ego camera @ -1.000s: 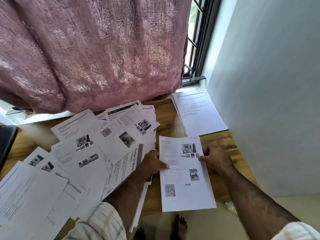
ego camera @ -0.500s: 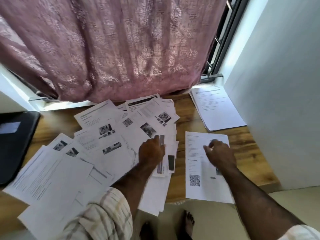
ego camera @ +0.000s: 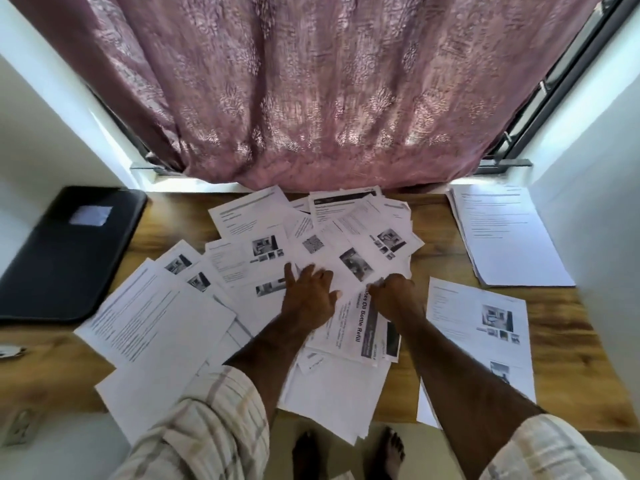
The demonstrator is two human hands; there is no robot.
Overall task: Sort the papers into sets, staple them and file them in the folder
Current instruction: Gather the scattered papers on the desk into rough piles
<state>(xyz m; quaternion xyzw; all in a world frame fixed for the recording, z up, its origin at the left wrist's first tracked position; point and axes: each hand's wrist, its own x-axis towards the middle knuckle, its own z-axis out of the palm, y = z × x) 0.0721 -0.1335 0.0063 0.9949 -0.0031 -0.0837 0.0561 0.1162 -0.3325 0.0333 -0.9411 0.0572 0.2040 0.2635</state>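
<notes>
Pink curtain hangs behind a wooden desk. Loose papers sprawl across its middle; a neat stack sits far right, a single sheet near right. Black folder lies at left, closed. Left hand presses flat, fingers spread, on the pile. Right hand curls, pinching a sheet's edge there.

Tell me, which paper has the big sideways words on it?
The sheet reading "Oil Bottle Refill", lying between the left hand and right hand. Its bold heading runs sideways; the others show small print or photos.
</notes>
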